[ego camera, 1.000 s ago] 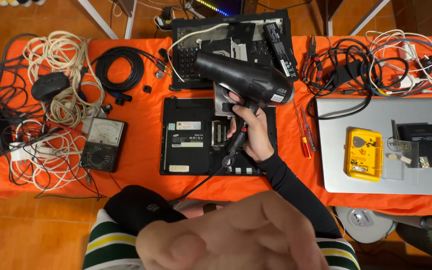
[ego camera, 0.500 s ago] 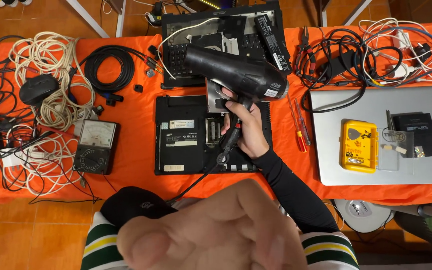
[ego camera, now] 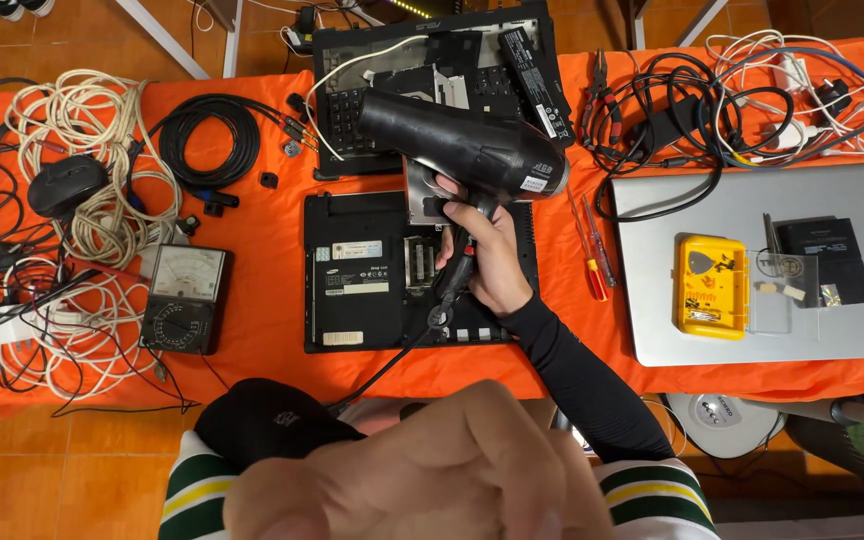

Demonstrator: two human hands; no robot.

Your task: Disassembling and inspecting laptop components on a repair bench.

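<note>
My right hand (ego camera: 482, 255) grips the handle of a black hair dryer (ego camera: 462, 145), with the nozzle pointing left. The dryer hangs over a black laptop (ego camera: 362, 270) that lies bottom-up on the orange table cloth (ego camera: 262, 230), with an open compartment beside the hand. The dryer's cord runs from the handle down toward me. My left hand (ego camera: 422, 470) is very close to the camera at the bottom centre. It is blurred, its fingers are curled together, and nothing shows in it.
A second opened black laptop (ego camera: 372, 60) lies at the back. To the right are two screwdrivers (ego camera: 592, 250) and a silver laptop (ego camera: 852, 320) bearing a yellow box (ego camera: 712, 285). On the left are a multimeter (ego camera: 184, 298), a mouse (ego camera: 67, 185) and white cables (ego camera: 72, 120).
The view has drifted slightly, so everything sits a little differently in frame. My right hand keeps the dryer over the laptop, and my blurred left hand has shifted a little lower and to the right.
</note>
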